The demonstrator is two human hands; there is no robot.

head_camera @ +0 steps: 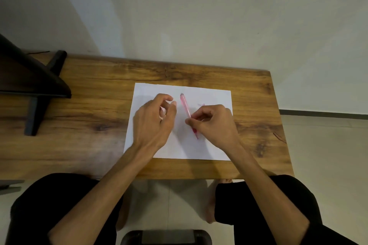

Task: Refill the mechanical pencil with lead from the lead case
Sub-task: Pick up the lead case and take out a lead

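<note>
A pink mechanical pencil (185, 105) slants over a white sheet of paper (207, 95), its tip toward me and its back end pointing away. My right hand (215, 125) pinches the pencil's lower barrel between thumb and fingertips. To its left, my left hand (153, 121) hovers over the paper with its fingers curled round a small pale pink thing (162, 112), apparently the lead case, which is mostly hidden in the hand. The two hands are a short gap apart.
The paper lies on a wooden table (95, 117) against a pale wall. A dark stand (37, 89) sits at the table's left end. A small faint pinkish piece (202, 104) lies on the paper just beyond my right hand. My knees are below the table's front edge.
</note>
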